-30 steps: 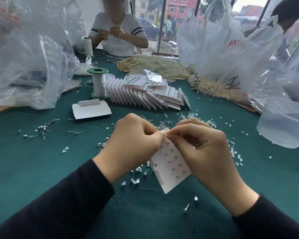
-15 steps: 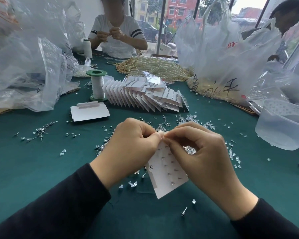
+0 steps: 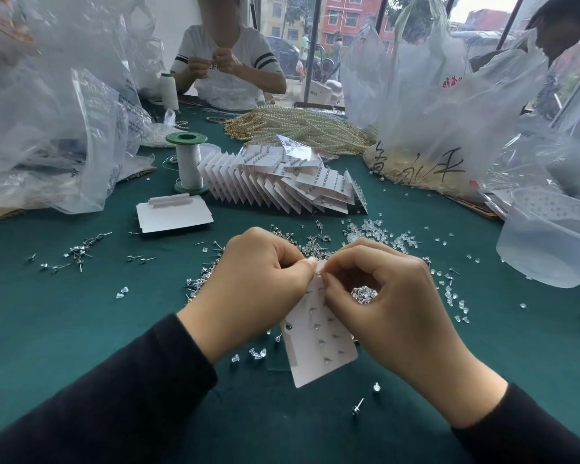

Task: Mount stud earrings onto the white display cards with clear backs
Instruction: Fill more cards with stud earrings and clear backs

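Both hands meet at the top edge of the white display card [image 3: 318,346], which is held off the bench [image 3: 81,329] with its long axis running down and toward the person from the fingertips. The left hand [image 3: 252,289] is closed, pinching that top edge. The right hand [image 3: 392,303] is closed too, thumb and forefinger nipped on something tiny at the same edge, probably a clear back or stud post, too small to tell. Loose studs [image 3: 315,244] and clear backs [image 3: 375,229] lie just beyond the knuckles, so the next piece is a short reach forward for either hand.
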Available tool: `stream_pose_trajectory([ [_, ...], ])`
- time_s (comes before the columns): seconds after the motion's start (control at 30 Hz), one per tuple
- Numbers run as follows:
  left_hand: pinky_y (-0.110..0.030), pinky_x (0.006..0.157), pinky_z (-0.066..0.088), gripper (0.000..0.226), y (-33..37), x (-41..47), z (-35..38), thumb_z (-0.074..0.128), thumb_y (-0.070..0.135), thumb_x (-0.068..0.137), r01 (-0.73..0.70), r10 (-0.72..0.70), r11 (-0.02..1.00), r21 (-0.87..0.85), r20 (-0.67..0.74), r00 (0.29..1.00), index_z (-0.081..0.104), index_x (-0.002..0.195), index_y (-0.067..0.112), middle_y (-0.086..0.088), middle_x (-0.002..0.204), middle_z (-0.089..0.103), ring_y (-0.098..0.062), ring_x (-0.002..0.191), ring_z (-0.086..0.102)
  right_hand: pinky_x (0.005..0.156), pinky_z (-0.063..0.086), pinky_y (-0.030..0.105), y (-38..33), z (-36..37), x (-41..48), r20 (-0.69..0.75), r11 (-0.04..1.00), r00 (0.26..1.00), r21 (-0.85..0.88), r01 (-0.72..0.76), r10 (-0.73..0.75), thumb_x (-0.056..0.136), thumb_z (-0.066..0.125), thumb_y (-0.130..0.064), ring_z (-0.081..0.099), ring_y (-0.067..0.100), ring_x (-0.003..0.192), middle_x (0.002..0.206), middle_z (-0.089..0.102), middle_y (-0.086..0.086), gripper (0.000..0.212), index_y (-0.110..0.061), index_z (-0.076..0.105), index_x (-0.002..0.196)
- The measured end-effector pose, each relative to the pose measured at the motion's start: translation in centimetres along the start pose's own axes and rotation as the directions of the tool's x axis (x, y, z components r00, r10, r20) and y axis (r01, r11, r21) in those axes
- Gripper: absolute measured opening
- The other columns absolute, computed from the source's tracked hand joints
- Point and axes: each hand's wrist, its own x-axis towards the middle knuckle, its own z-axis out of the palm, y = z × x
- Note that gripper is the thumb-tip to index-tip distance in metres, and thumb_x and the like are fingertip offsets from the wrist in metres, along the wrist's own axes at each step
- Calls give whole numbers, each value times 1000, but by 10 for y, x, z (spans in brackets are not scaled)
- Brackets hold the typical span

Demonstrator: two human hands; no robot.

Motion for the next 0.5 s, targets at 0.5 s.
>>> stream_pose_trajectory([
  [0.5, -17, 39, 18, 40, 2, -1, -7, 58, 20, 83, -41, 43, 998, -41, 27, 999, 54, 56, -8, -7, 50, 27, -10, 45, 21, 60, 50, 19, -1, 2, -2, -56, 989, 990, -83, 125, -130, 74, 65, -3, 59, 8, 63, 73, 66, -2, 5, -7, 69, 72],
])
